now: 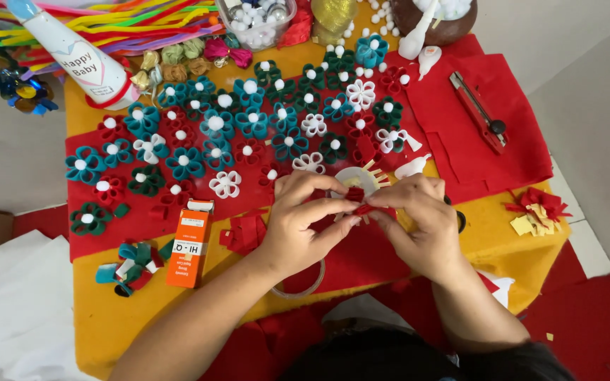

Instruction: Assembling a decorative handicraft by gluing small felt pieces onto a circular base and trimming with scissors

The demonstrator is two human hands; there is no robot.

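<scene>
**Two hands pinch a small red felt piece**

We see the left hand (pixel 303 224) and the right hand (pixel 416 220) meeting over the middle of the table (pixel 107 321). The fingers of both are closed on a small red felt piece (pixel 359 200), held just above the red cloth (pixel 142 220). Behind it lie many felt flowers (pixel 214 134) in teal, red, green and white. An orange box (pixel 189 245) lies left of the left hand, and a red cutter knife (pixel 479 111) is further to the right.

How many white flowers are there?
6 white flowers, all on the red felt: two upper middle, one right, one above the left hand, two further left. The right hand, sharing a red felt piece with it, may hide more.
</scene>
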